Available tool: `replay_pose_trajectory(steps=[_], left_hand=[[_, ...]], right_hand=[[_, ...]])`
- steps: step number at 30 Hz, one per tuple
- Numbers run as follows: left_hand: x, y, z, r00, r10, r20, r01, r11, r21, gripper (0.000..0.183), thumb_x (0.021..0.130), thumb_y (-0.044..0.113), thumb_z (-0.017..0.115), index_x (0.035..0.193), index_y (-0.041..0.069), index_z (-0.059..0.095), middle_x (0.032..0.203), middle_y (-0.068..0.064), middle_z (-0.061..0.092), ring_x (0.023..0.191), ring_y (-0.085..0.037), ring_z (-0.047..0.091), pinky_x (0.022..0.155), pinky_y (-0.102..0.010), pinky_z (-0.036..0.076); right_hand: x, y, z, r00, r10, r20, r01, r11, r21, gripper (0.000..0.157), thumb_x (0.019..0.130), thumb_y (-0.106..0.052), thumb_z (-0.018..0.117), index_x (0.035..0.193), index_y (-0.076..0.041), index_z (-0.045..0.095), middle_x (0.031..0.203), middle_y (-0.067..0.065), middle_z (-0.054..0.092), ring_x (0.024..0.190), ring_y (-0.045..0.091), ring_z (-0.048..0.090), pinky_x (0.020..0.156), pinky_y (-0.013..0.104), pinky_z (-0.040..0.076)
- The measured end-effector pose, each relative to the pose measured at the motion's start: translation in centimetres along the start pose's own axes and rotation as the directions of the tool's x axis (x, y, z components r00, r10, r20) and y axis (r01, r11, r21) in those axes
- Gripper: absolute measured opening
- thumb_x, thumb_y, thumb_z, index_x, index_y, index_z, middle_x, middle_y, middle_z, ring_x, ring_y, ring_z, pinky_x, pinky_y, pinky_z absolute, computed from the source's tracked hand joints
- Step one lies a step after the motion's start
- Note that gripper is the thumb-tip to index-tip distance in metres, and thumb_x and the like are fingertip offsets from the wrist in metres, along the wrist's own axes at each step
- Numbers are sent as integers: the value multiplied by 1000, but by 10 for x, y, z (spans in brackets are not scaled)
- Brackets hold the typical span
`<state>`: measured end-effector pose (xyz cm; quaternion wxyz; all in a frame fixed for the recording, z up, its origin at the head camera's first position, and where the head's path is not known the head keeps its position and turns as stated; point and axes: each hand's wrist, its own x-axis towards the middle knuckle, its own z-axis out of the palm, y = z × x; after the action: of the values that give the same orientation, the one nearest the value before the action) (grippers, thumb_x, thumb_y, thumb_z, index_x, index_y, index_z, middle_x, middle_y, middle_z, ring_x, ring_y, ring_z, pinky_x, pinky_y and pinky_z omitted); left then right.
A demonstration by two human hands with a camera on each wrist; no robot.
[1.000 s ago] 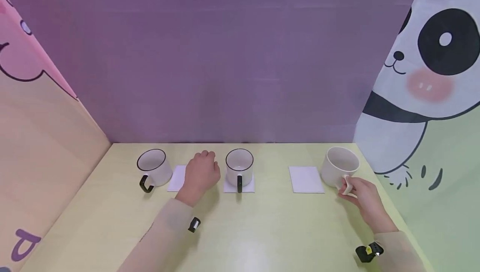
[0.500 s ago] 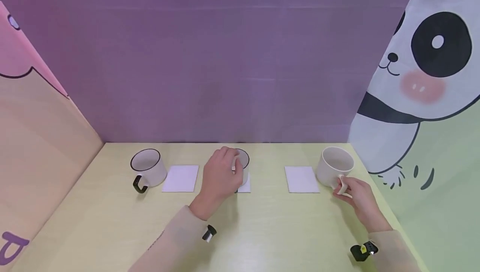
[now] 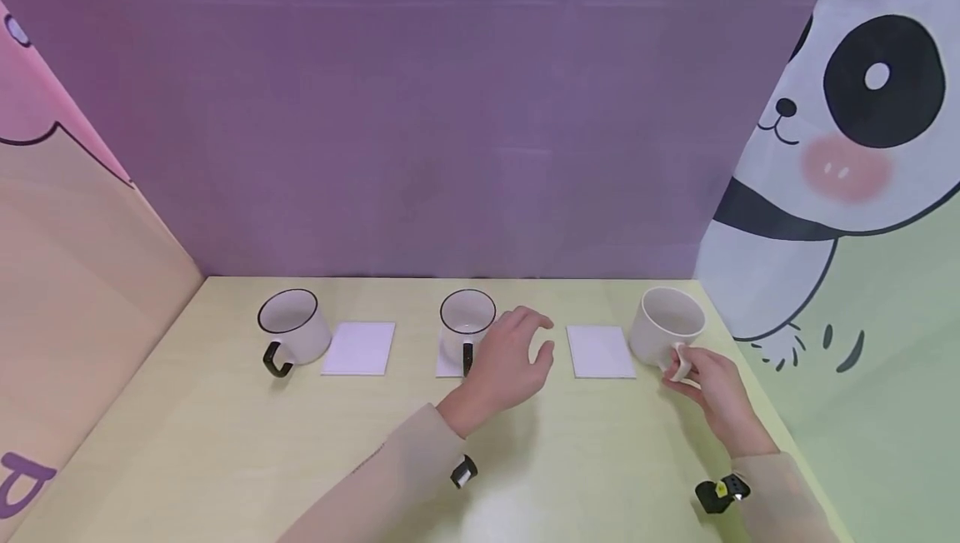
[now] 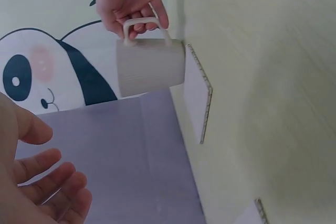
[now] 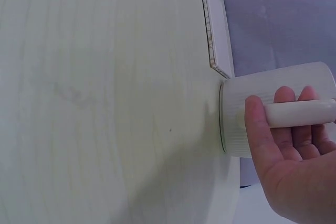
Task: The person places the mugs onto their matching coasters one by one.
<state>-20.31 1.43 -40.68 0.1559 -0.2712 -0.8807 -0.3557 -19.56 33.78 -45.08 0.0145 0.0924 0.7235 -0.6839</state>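
At the right, my right hand (image 3: pixel 716 393) grips the handle of an all-white mug (image 3: pixel 667 328). In the right wrist view, fingers curl round that handle (image 5: pixel 302 114), while the ribbed mug stands on the table. Directly left of this mug lies a white square coaster (image 3: pixel 602 353); whether the two touch I cannot tell. My left hand (image 3: pixel 510 364) hovers between that coaster and a black-rimmed white mug (image 3: pixel 467 318), partly covering this mug's coaster (image 3: pixel 447 364). Its fingers are loosely bent, with nothing in them, as the left wrist view (image 4: pixel 44 182) confirms.
Another black-rimmed mug (image 3: pixel 296 331) with a black handle stands at the left, beside a bare white coaster (image 3: pixel 360 349). A purple backdrop (image 3: pixel 450 127) rises behind the table (image 3: pixel 225 435). Printed panels with a panda (image 3: pixel 847 168) and pink figure flank it.
My left hand has swept rightward from beside the left coaster, across the middle mug, to that mug's right side. My right hand keeps hold of the white mug's handle. The head view has shifted slightly.
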Motion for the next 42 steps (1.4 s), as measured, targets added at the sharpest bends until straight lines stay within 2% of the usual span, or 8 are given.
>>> replay_pose_trajectory(steps=[4, 9, 17, 27, 33, 39, 42], left_hand=[[9, -2, 15, 996, -40, 73, 42, 999, -16, 27, 98, 18, 58, 121, 6, 67, 123, -6, 63, 111, -26, 59, 95, -39, 49], [23, -5, 31, 984, -92, 154, 92, 996, 11, 34, 100, 23, 55, 129, 7, 63, 131, -6, 60, 120, -26, 56, 101, -40, 47], [39, -12, 48, 966, -77, 246, 53, 993, 103, 39, 100, 24, 56, 134, 6, 60, 136, -5, 60, 125, -26, 56, 104, -40, 46], [46, -26, 74, 943, -89, 320, 31, 983, 182, 41, 100, 25, 59, 137, 7, 59, 139, -6, 57, 129, -26, 52, 105, -40, 46], [52, -33, 90, 917, -110, 384, 16, 971, 239, 46, 100, 29, 61, 140, 7, 57, 144, -5, 54, 132, -26, 51, 107, -39, 45], [55, -39, 102, 878, -142, 458, -2, 954, 300, 53, 99, 34, 61, 146, 8, 53, 151, -5, 49, 136, -25, 49, 109, -40, 44], [55, -42, 104, 865, -150, 479, -26, 939, 342, 49, 98, 34, 62, 140, 9, 58, 151, -4, 50, 134, -24, 51, 106, -40, 46]], right_hand=[[1, -2, -1, 1000, 0, -1, 0, 1000, 1, 30, 109, -23, 46, 101, 3, 61, 83, 0, 61, 88, 12, 63, 91, 36, 58], [3, -3, -1, 1000, -12, -1, 12, 1000, 7, 30, 108, -23, 47, 101, 4, 61, 83, 0, 61, 87, 12, 64, 90, 35, 58], [4, -3, 1, 1000, -5, -12, 5, 1000, 9, 30, 108, -20, 45, 97, 3, 62, 82, 0, 62, 84, 14, 65, 89, 35, 59], [3, -3, 0, 1000, -9, -17, 9, 1000, -8, 32, 108, -21, 45, 99, 5, 61, 82, 0, 62, 84, 14, 65, 90, 36, 58], [3, -3, -2, 1000, -8, -23, 7, 1000, -10, 32, 108, -21, 45, 100, 5, 61, 82, -1, 62, 83, 13, 65, 89, 36, 59], [2, -1, -1, 1000, 0, -29, 0, 1000, -6, 32, 109, -21, 45, 102, 6, 60, 82, 0, 61, 85, 13, 64, 89, 35, 59], [1, 0, 1, 1000, 0, -26, 0, 1000, -4, 32, 109, -21, 45, 104, 7, 59, 84, 1, 61, 86, 13, 63, 90, 36, 58]])
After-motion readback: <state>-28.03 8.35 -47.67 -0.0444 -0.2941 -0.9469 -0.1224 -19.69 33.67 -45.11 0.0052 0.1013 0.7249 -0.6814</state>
